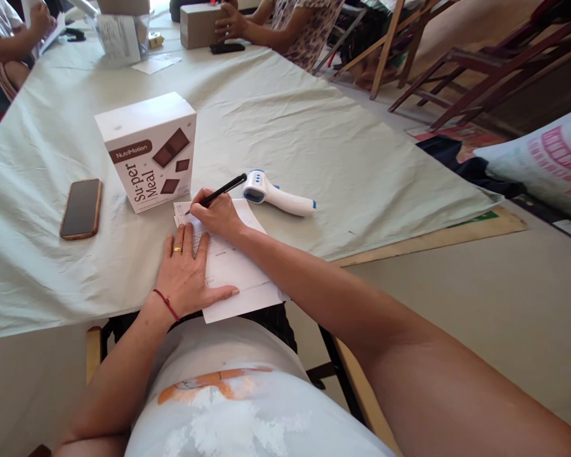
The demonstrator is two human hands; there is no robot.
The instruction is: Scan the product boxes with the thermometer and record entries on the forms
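Observation:
Sheets of white paper (240,279) lie at the table's near edge, partly overhanging it. My left hand (185,273) is spread flat across their left side, fingers apart, holding nothing. Closed around a black pen (226,188), my right hand (219,216) rests near the top of the paper, the pen's tip down at the sheet's upper left. Just beyond my right hand lies a white and blue infrared thermometer (278,195). A white NutriMotion box (147,155) stands upright past the paper's top left. Farther left is a smartphone (81,208), screen up and dark.
A pale green cloth covers the table (276,114). At its far end are a clear plastic bin (124,38), a cardboard box (200,26) and a black phone (227,48). Two people sit there. Folding wooden chairs (476,70) and a printed white sack (552,158) are at right.

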